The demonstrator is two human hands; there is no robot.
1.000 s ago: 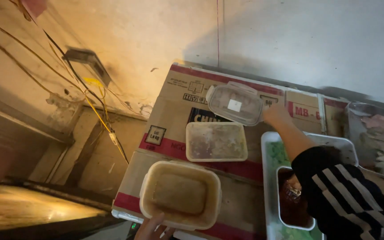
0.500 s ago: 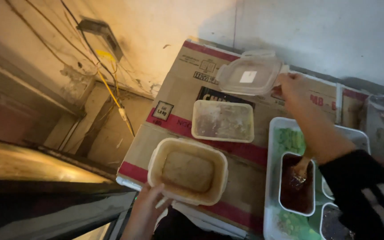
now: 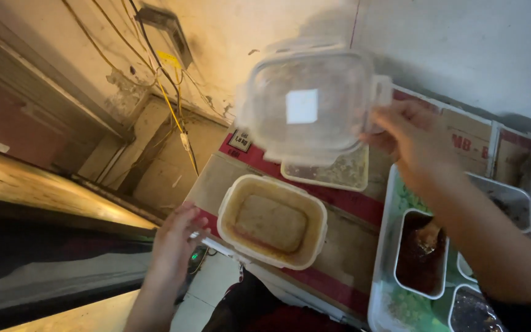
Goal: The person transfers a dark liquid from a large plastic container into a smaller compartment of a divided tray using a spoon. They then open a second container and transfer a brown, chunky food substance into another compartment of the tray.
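Right hand (image 3: 413,144): raised over the far part of the surface, fingers closed on the right edge of a clear plastic lid (image 3: 307,101). The lid is square with rounded corners and side clips, bears a white square sticker at its centre, and is held in the air, tilted toward the camera.

Left hand (image 3: 173,243): at the near left, fingers loosely spread, fingertips at the left side of an open cream-coloured container (image 3: 273,221); whether it grips the rim cannot be told.

Cream container: rectangular, lidless, holding a brownish block in a thin brown liquid; it stands on the cardboard surface (image 3: 339,246), which is a flattened box with red bands.

Clear container (image 3: 333,172): just beyond the cream one, partly hidden below the held lid, with pale speckled contents.

White tray (image 3: 383,270): at the right, under the right forearm, carrying a small tub of dark red sauce (image 3: 419,261) and further tubs, with green contents showing between them.

Far left: stained wall with yellow and dark cables (image 3: 167,92).
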